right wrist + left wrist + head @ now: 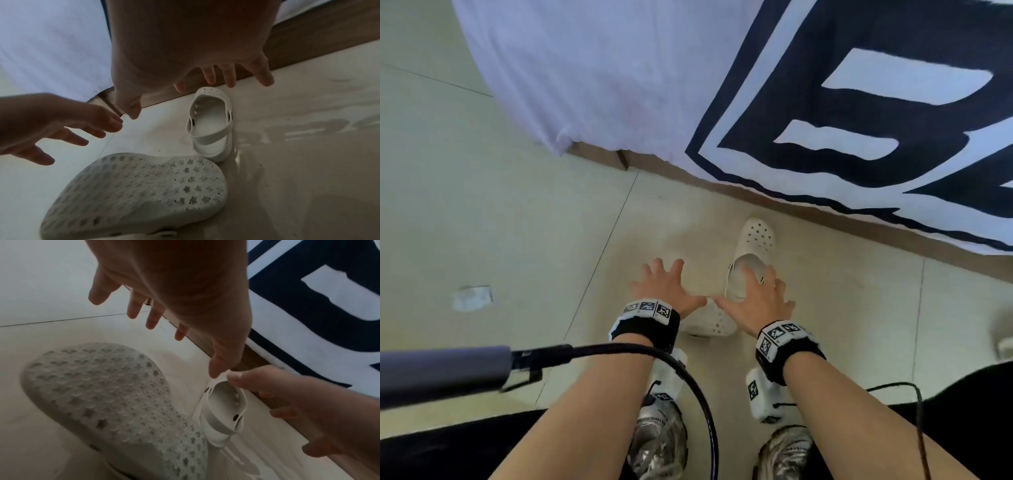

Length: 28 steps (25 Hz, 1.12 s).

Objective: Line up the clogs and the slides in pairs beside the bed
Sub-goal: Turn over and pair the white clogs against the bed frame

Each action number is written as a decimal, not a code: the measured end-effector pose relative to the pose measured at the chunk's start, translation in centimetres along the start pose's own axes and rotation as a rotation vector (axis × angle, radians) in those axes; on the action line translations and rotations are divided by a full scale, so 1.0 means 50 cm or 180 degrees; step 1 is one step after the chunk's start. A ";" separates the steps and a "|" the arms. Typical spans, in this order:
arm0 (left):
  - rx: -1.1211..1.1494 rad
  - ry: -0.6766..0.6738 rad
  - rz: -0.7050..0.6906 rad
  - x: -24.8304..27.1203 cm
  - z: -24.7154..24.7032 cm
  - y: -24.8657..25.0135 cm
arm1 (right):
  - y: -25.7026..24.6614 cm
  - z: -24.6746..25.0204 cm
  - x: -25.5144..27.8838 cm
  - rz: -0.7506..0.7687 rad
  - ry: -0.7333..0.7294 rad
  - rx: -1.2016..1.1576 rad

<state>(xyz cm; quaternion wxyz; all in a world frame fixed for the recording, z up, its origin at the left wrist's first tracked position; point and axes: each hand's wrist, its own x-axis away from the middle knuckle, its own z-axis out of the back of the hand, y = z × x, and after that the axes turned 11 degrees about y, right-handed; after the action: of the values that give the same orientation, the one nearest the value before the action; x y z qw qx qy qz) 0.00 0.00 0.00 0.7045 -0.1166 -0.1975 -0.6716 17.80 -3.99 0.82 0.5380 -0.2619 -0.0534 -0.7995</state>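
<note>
left hand [666,291]: fingers spread, empty | right hand [756,301]: fingers spread, empty

Pale tiled floor [482,205], wooden bed base [825,219], white-and-navy bedspread [619,68]

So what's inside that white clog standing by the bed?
Nothing shows inside the upright clog: the right wrist view looks into its opening and sees a bare white footbed and the heel strap. The toe end is covered by the upper, so that part stays unseen.

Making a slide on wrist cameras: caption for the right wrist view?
Both open hands hover above two white clogs, one upright, one sole-up.
</note>
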 end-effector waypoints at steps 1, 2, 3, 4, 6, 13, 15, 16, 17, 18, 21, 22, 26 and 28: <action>-0.0118 -0.0039 -0.0036 -0.004 -0.010 0.002 | 0.001 -0.013 -0.006 -0.0085 0.0024 -0.0072; -0.0256 0.0011 -0.0083 -0.012 -0.027 0.009 | 0.003 -0.026 -0.013 -0.0158 0.0088 -0.0119; -0.0315 0.0065 -0.0132 -0.025 -0.044 0.015 | 0.006 -0.040 -0.025 -0.0167 0.0100 -0.0114; -0.0342 0.0159 -0.0165 -0.035 -0.056 0.018 | 0.008 -0.051 -0.035 -0.0184 0.0122 -0.0139; -0.0364 0.0197 -0.0226 -0.044 -0.080 0.024 | 0.019 -0.070 -0.044 -0.0192 0.0160 -0.0169; -0.0502 -0.0214 -0.0743 -0.006 -0.108 -0.005 | 0.086 -0.097 -0.023 -0.0340 0.0233 -0.0229; -0.0770 -0.0162 -0.1073 -0.009 -0.113 -0.012 | 0.085 -0.099 -0.030 -0.0383 0.0252 -0.0281; -0.0935 -0.0104 -0.1191 -0.013 -0.115 -0.013 | 0.081 -0.100 -0.036 -0.0393 0.0281 -0.0316; -0.1082 -0.0075 -0.1323 -0.015 -0.118 -0.015 | 0.075 -0.101 -0.043 -0.0390 0.0292 -0.0363; -0.1200 -0.0064 -0.1416 -0.016 -0.121 -0.016 | 0.067 -0.097 -0.050 -0.0408 0.0289 -0.0445; -0.1369 -0.0055 -0.1545 -0.015 -0.129 -0.013 | 0.041 -0.074 -0.088 -0.0418 0.0377 -0.0723; -0.1423 -0.0057 -0.1563 -0.016 -0.129 -0.012 | 0.032 -0.062 -0.103 -0.0426 0.0425 -0.0764; -0.1615 -0.0039 -0.1631 -0.024 -0.142 -0.007 | 0.000 -0.046 -0.174 -0.0379 0.0445 -0.0778; -0.1686 -0.0035 -0.1705 -0.028 -0.150 -0.011 | -0.009 -0.059 -0.206 -0.0398 0.0373 -0.0677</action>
<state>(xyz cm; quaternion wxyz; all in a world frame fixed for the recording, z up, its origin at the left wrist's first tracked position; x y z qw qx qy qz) 0.36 -1.99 -7.37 0.4483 -0.2426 -0.0443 -0.8592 19.24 3.68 -6.53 0.4584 -0.2665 0.0471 -0.8465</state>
